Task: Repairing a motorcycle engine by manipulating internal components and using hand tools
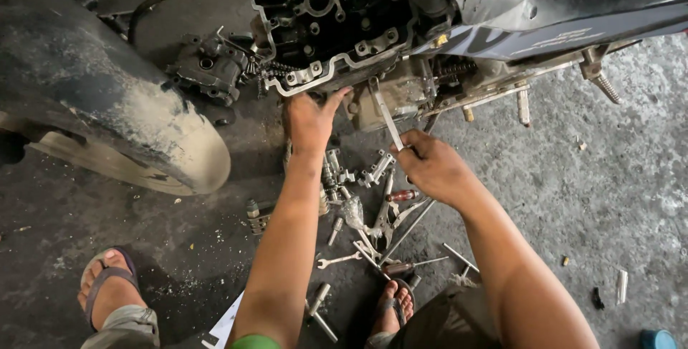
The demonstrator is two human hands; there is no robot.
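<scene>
An opened motorcycle engine hangs above a grimy concrete floor, its cover off and its grey rim exposed. My left hand reaches up under that rim, fingers touching the lower edge of the case. My right hand grips a long flat metal tool whose far end points up into the engine's underside. Between my forearms lie several loose tools on the floor: pliers, a red-handled screwdriver, small wrenches and sockets.
A dusty front mudguard and tyre fill the left. A removed engine part lies beside the engine. My sandalled feet rest at the lower edge. Footpeg bolts stick out at right. Small bits of debris lie on the concrete at right.
</scene>
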